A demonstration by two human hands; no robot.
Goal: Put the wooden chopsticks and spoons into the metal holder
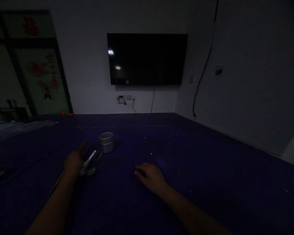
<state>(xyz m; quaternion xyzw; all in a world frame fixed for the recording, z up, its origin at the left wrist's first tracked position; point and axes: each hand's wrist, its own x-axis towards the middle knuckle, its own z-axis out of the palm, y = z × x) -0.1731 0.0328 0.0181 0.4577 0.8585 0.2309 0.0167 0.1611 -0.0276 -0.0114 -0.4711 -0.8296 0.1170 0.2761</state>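
My left hand [73, 162] is closed around a bundle of wooden chopsticks [82, 146], whose ends stick out above and below the fist. How many there are I cannot tell. Just right of that hand lie a white-handled spoon [90, 159] and a metal spoon [92, 171], with another thin dark handle between them. Behind the spoons, a silver metal cup [106, 144] with a ringed wall stands upright. My right hand [150, 176] rests on or just over the purple surface, thumb and fingers curved apart, holding nothing.
The wide purple surface [142, 209] reaches the back wall, with small white scraps [151, 153] on it. Clear plastic sheeting [19, 129] lies far left. A television [147, 58] hangs on the wall above sockets [129, 97] and cables. The room is dark.
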